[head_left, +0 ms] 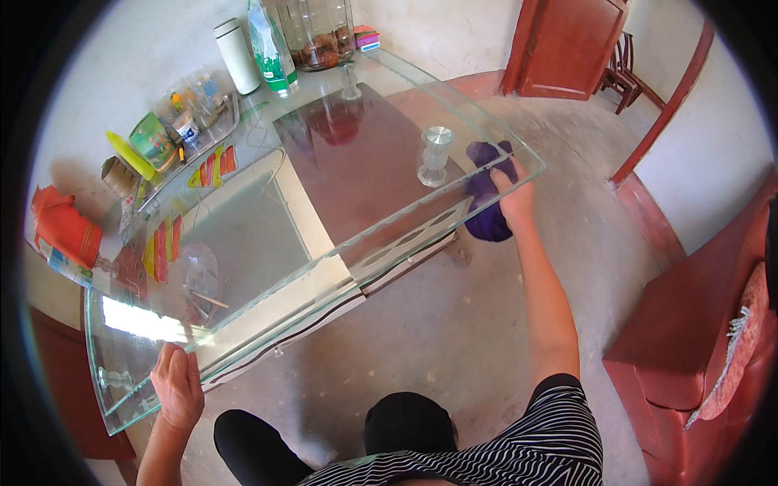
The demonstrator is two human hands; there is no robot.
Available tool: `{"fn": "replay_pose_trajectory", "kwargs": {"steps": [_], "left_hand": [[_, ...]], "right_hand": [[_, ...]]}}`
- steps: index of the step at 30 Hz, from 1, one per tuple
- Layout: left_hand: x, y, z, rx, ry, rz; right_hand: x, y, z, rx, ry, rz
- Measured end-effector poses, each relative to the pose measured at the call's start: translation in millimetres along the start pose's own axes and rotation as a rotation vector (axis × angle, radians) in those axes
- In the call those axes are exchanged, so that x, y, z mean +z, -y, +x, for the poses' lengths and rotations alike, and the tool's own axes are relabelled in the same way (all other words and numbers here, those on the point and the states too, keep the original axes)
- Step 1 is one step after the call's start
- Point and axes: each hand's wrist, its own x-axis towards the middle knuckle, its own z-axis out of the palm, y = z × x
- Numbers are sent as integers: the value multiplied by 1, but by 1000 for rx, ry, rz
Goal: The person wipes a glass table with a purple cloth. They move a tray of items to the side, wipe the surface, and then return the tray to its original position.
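A two-tier glass table (364, 237) stands before me, with clear pillars between its panes. My left hand (176, 389) is curled around the front edge of the glass at the lower left. At the right corner, my right hand (513, 191) holds a dark purple cloth (488, 222) against the glass edge. Part of the cloth shows through the pane. Close to it is a clear pillar with a round metal cap (437, 136).
Along the wall stand a white flask (237, 58), a green-and-white bag (270, 54), a large glass jar (316, 36) and a tray (228, 121) of small items. A red bag (64, 228) sits at the left. A red sofa (687, 340) is at my right.
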Motion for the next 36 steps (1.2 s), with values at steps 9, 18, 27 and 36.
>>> {"fn": "replay_pose_trajectory", "kwargs": {"steps": [9, 18, 27, 36], "left_hand": [[21, -9, 12, 102, -19, 30], [13, -12, 13, 81, 6, 48], [16, -11, 11, 68, -20, 30], [16, -17, 16, 79, -33, 43]], "right_hand": [[90, -37, 110, -348, 668, -126], [133, -31, 133, -553, 909, -625], [95, -35, 94, -234, 642, -42], [45, -6, 41, -312, 522, -550]]}}
